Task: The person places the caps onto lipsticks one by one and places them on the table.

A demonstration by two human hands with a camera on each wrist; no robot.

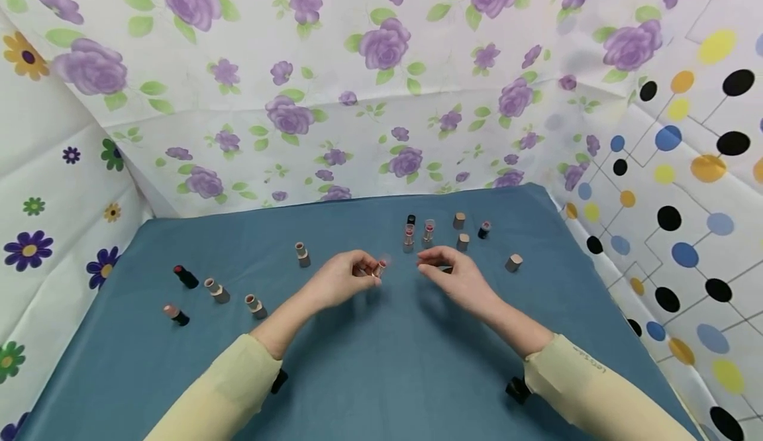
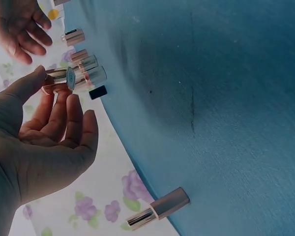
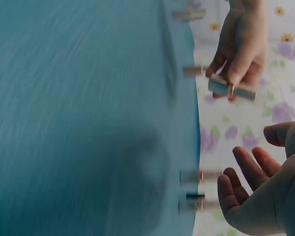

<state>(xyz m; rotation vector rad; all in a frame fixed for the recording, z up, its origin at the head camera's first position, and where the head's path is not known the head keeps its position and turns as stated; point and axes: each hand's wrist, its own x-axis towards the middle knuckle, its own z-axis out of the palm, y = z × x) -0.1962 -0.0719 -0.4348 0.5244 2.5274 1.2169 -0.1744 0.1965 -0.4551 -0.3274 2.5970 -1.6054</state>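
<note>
My left hand (image 1: pixel 342 279) pinches a small shiny lipstick tube (image 1: pixel 379 268) between thumb and fingers, held above the blue cloth. In the left wrist view the lipstick's metallic side and flat end show beyond the thumb. To the right my right hand (image 1: pixel 456 279) hovers over the cloth with loosely bent fingers and nothing in its grasp; the right wrist view shows its fingers apart. Just beyond the hands two clear-cased lipsticks (image 1: pixel 428 230) stand upright, one of them in front of a black cap (image 1: pixel 411 219). An uncapped lipstick tube (image 1: pixel 302 254) stands beyond my left hand.
On the left are two more open tubes (image 1: pixel 216 290), a red lipstick (image 1: pixel 185 276) and a pinkish lipstick (image 1: pixel 175 314). Several square caps (image 1: pixel 459 220) and a dark-based lipstick (image 1: pixel 484 230) sit on the right. Flowered sheeting (image 1: pixel 381 110) rises behind the blue cloth (image 1: pixel 369 375).
</note>
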